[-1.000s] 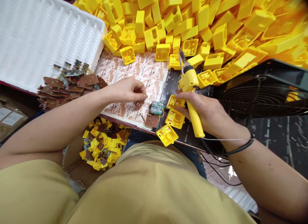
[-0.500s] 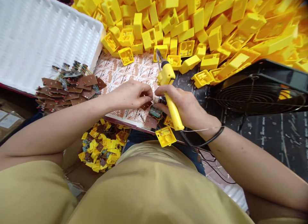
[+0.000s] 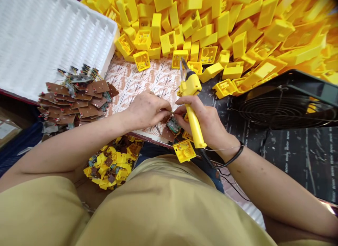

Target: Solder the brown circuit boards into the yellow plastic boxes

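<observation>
A glossy yellow soldering tool (image 3: pixel 190 85) with a black collar and slim metal tip slants over the desk (image 3: pixel 274 151) near its front edge, its tip toward the far edge. The right hand (image 3: pixel 208 121) is closed around its handle, while the left hand (image 3: pixel 150 110) pinches its fingertips together, on what is too small to tell. White print on the desk's black top reads "BENCH", its ending unclear.

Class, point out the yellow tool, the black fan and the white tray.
Yellow tool (image 3: pixel 193 117): head view, on its handle.
Black fan (image 3: pixel 268 109): head view, on its grille.
White tray (image 3: pixel 59 41): head view, on its ribbed surface.
</observation>
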`<state>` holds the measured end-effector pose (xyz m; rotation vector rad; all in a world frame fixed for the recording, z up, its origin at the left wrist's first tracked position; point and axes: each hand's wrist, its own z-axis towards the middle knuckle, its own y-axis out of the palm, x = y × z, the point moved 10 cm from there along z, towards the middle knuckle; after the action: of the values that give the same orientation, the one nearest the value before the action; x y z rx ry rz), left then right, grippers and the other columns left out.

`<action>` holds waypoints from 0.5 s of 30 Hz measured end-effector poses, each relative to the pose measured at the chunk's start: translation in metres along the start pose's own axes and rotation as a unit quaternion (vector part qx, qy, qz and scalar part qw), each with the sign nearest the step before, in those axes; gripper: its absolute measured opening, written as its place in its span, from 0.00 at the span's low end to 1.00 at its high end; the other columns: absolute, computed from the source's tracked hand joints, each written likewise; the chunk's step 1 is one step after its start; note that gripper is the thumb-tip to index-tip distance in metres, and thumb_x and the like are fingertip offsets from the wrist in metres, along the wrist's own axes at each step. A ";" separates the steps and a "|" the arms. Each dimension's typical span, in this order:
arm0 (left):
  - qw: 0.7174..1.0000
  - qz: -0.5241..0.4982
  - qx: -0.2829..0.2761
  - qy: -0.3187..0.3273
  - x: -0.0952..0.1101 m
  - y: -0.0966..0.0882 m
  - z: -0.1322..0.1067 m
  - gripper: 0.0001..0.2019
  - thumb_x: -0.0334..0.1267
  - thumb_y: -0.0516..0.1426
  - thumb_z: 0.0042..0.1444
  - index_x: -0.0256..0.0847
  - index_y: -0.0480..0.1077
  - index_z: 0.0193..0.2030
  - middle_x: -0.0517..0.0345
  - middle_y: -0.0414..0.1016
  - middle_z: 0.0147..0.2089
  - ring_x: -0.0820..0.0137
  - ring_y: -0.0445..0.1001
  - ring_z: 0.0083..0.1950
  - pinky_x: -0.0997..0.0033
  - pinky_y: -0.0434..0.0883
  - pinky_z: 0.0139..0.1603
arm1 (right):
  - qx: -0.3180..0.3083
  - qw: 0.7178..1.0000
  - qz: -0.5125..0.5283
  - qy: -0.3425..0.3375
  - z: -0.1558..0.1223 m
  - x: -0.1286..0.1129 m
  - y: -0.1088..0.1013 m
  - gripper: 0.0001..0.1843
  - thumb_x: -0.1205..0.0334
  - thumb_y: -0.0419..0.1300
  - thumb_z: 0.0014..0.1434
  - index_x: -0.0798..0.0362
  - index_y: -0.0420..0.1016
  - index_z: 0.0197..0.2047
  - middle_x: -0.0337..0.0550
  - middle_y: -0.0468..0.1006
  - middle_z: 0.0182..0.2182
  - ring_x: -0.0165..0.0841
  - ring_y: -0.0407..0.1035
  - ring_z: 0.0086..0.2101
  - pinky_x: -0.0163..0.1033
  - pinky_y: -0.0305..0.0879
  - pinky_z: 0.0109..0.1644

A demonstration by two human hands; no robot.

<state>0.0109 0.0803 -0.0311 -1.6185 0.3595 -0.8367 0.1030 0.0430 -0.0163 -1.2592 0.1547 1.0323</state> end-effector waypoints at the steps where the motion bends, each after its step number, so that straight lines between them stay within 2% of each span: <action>1: 0.999 -0.034 0.008 -0.002 -0.002 -0.001 -0.001 0.11 0.40 0.57 0.61 0.43 0.81 0.42 0.56 0.84 0.35 0.66 0.80 0.37 0.64 0.71 0.46 | 0.003 1.000 -0.002 -0.002 -0.001 0.000 0.000 0.16 0.68 0.57 0.64 0.50 0.61 0.54 0.36 0.80 0.35 0.28 0.74 0.31 0.32 0.68 0.37; 3: 0.991 -0.129 0.029 -0.022 -0.008 -0.003 -0.003 0.10 0.40 0.58 0.60 0.43 0.81 0.40 0.58 0.84 0.35 0.69 0.79 0.36 0.69 0.71 0.42 | 0.008 1.000 -0.009 -0.007 -0.003 -0.001 0.000 0.16 0.68 0.57 0.63 0.50 0.61 0.54 0.36 0.79 0.34 0.28 0.74 0.31 0.32 0.69 0.37; 5: 0.969 -0.239 0.043 -0.054 -0.017 -0.004 -0.004 0.10 0.40 0.58 0.59 0.41 0.81 0.38 0.59 0.83 0.34 0.71 0.79 0.35 0.71 0.71 0.39 | 0.013 1.000 -0.017 -0.014 -0.004 0.000 0.001 0.17 0.69 0.57 0.63 0.50 0.62 0.54 0.35 0.80 0.34 0.28 0.74 0.31 0.32 0.69 0.37; 8: 0.919 -0.380 0.024 -0.096 -0.025 0.005 0.001 0.12 0.42 0.57 0.59 0.37 0.80 0.36 0.58 0.82 0.32 0.72 0.78 0.33 0.72 0.72 0.36 | 0.028 0.999 -0.030 -0.025 -0.006 -0.002 -0.001 0.15 0.68 0.58 0.64 0.50 0.65 0.53 0.36 0.80 0.34 0.28 0.75 0.32 0.32 0.70 0.37; 10: 0.898 -0.425 0.013 -0.111 -0.027 0.011 0.007 0.12 0.41 0.57 0.59 0.36 0.79 0.37 0.57 0.81 0.31 0.73 0.77 0.31 0.71 0.73 0.35 | 0.052 0.997 -0.039 -0.029 -0.010 -0.006 -0.011 0.13 0.66 0.60 0.64 0.50 0.67 0.51 0.37 0.80 0.36 0.29 0.76 0.33 0.33 0.71 0.38; 12: 0.906 -0.407 0.013 -0.113 -0.025 0.011 0.015 0.09 0.38 0.58 0.58 0.36 0.78 0.38 0.58 0.80 0.30 0.73 0.76 0.30 0.70 0.73 0.36 | 0.089 0.994 -0.048 -0.029 -0.018 -0.012 -0.031 0.12 0.66 0.62 0.63 0.49 0.70 0.49 0.37 0.81 0.36 0.29 0.76 0.34 0.33 0.71 0.39; 15: 0.962 -0.261 0.030 -0.069 -0.011 0.001 0.028 0.07 0.35 0.60 0.56 0.38 0.78 0.39 0.60 0.78 0.28 0.71 0.77 0.32 0.66 0.73 0.42 | 0.154 0.984 -0.089 -0.024 -0.040 -0.025 -0.072 0.15 0.67 0.68 0.59 0.46 0.73 0.48 0.34 0.81 0.34 0.27 0.75 0.29 0.31 0.71 0.35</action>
<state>0.0231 0.1076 -0.0364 -1.7282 -0.2046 -1.1061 0.1567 0.0000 0.0351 -0.9489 0.1547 0.8461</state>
